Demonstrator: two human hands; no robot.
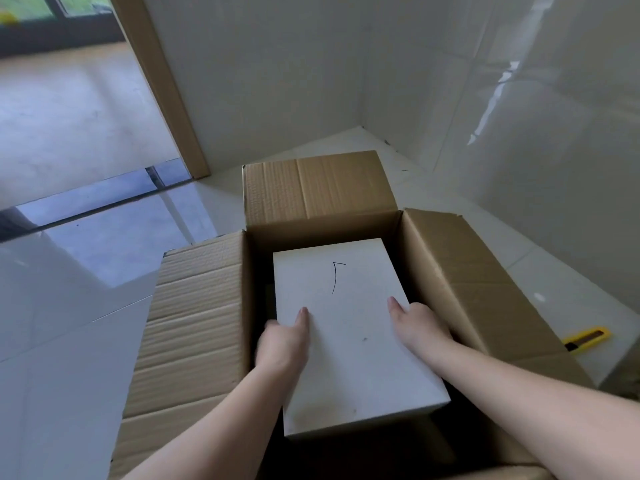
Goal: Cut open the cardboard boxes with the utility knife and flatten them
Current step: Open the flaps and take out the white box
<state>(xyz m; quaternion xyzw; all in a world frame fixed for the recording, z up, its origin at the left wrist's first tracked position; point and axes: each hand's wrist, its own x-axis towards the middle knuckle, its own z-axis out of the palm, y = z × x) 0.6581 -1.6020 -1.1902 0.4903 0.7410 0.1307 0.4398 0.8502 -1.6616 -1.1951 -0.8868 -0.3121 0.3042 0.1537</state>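
A big cardboard box (346, 216) sits on the shiny tile floor (86, 323) in a corner, and its top flaps are folded out wide. Inside it is a white block (346, 327) (it looks like foam, with a thin black mark drawn on top). The person holds this block from both sides. The left hand (282, 341) grips the left edge, thumb on top and the other fingers curled down the side. The right hand (420, 323) grips the right edge the same way, thumb on top, the rest of its fingers hidden behind the block.

The yellow utility knife (587, 339) lies on the floor, just beside the box's right flap, and no hand is on it.

It looks like the block has to come out before the box can be flattened. The block fits close to the box walls, so it could catch on a flap and slip from the hands. The knife is near the right flap too, so the block or a knee could land on it. Whether its blade is out cannot be told.
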